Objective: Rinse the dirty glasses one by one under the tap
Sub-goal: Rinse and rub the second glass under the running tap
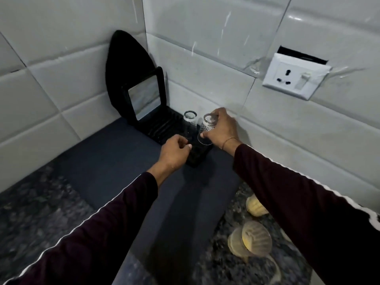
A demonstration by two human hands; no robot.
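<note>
My right hand (221, 128) grips a clear patterned glass (207, 126), held upside down and tilted just above the black ribbed drying tray (160, 124) in the corner. A second clear glass (190, 118) stands upside down on that tray, just left of the held one. My left hand (174, 149) hovers at the tray's near end with fingers curled, holding nothing that I can see. Two dirty glasses with yellowish residue, one (255, 204) half hidden by my right sleeve and one (250, 239) nearer me, stand on the counter at lower right.
A dark blue mat (115, 171) covers the granite counter (30, 212) under the tray. A small black-framed mirror (144, 97) and a black oval board (127, 64) lean in the tiled corner. A white wall socket (294, 77) sits at the right. No tap or sink is in view.
</note>
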